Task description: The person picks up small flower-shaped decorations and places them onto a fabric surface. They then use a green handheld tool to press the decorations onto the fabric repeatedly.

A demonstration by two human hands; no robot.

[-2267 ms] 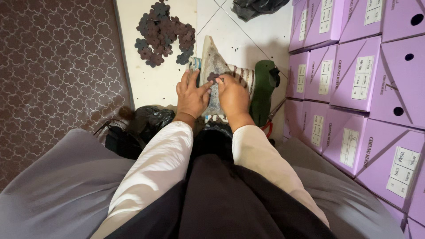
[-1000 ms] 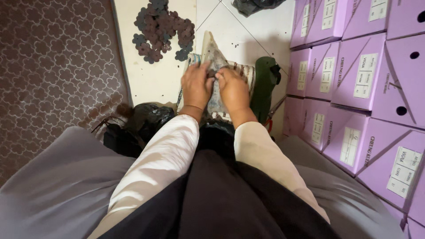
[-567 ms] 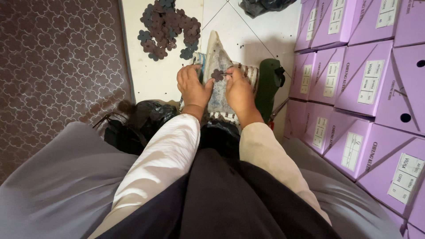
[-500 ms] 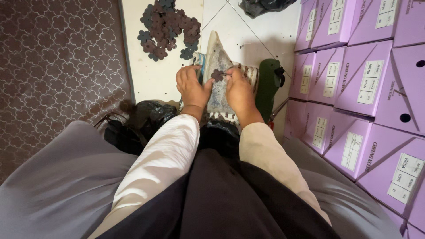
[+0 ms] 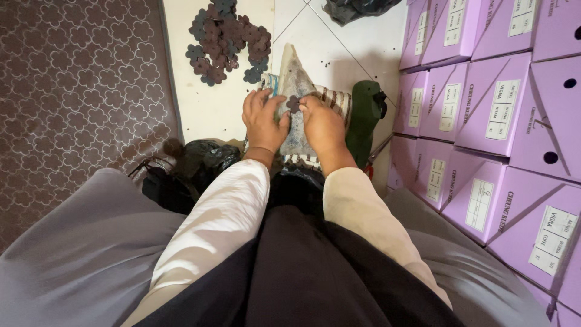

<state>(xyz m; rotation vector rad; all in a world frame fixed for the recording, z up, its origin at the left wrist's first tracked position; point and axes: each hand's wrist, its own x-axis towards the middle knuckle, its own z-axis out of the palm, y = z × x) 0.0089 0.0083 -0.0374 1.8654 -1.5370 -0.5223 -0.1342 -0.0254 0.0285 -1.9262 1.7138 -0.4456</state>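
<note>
A grey pointed shoe upper [image 5: 295,85] rests on a striped cloth [image 5: 339,100] on the white tiled floor in front of me. My left hand [image 5: 261,118] presses on its left side, fingers curled. My right hand [image 5: 324,124] lies on its right side. Between the thumbs and fingertips of both hands sits a small dark flower-shaped piece [image 5: 293,104], held against the grey upper. Cream sleeves cover both forearms.
A pile of dark flower-shaped pieces [image 5: 227,39] lies on the floor beyond. Stacked purple boxes [image 5: 484,103] fill the right side. A green object [image 5: 365,118] stands beside them. A black bag [image 5: 200,166] sits at the left, next to a patterned brown mat [image 5: 72,97].
Both hands have stayed on the grey upper, shifting slightly; the small flower piece now shows between the fingertips. The view has tilted a little.
</note>
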